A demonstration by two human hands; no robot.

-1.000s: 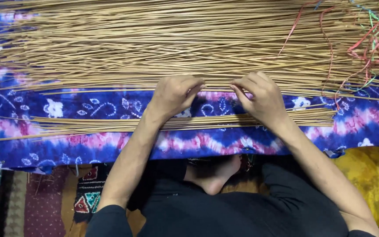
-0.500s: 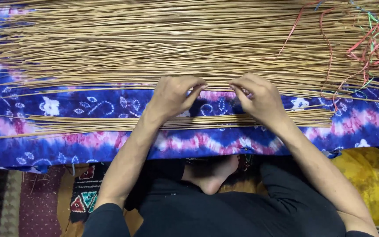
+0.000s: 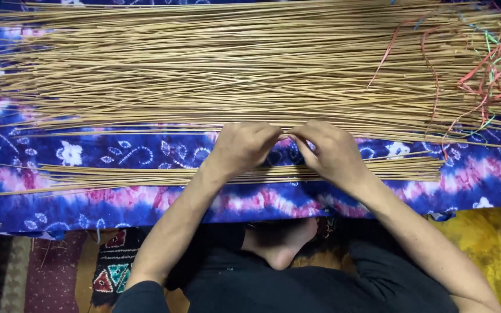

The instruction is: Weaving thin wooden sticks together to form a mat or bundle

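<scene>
Seated on the floor, a person works both hands at the near edge of a broad pile of sticks point(image 3: 233, 64) spread across a blue-and-pink cloth point(image 3: 117, 203). The left hand point(image 3: 243, 146) and right hand point(image 3: 329, 152) meet fingertip to fingertip at mid-cloth, apparently pinching one thin stick point(image 3: 146, 133) just beside the pile; the grip itself is too fine to make out. A small bundle point(image 3: 146, 174) lies apart, nearer the cloth's front edge, under both wrists. Judged by the two heaps, little is sorted out and most of the pile remains. Every stick lies with its long axis left to right, parallel to the front edge. Coloured strands point(image 3: 488, 69) tangle at the far right corner. A bare foot point(image 3: 282, 243) shows below the cloth.
</scene>
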